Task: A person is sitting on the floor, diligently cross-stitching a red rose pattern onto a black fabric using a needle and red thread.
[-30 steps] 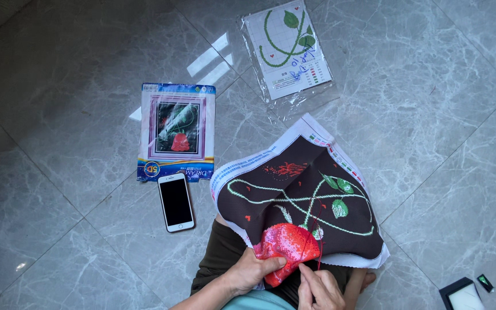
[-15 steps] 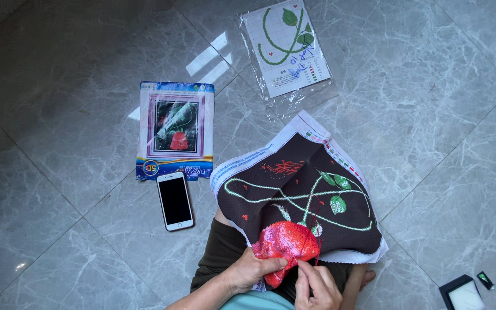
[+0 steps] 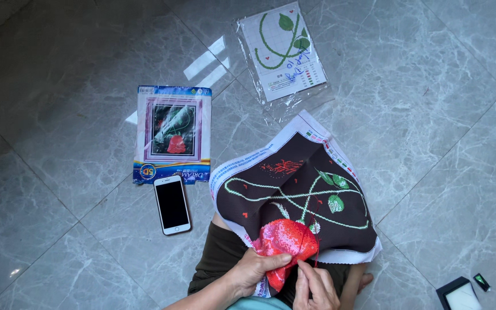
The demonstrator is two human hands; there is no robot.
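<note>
Left hand (image 3: 258, 270) grips the cross-stitch cloth (image 3: 294, 201) at its red stitched patch; right hand (image 3: 315, 287) is pinched shut just beside it — on what, we cannot tell. We note the cloth lies over the lap, above the marble floor (image 3: 58, 86).

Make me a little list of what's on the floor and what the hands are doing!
place: grey marble tile floor
left hand: grips the cloth's near edge, by the red flower
right hand: pinched at the cloth, red thread runs up from it
cloth: dark stitching cloth over the lap, green vines, red flower
phone: flat, screen dark
kit package: beside the phone
pattern sheet: in a clear bag, farther off
box: small, bottom right corner
</note>
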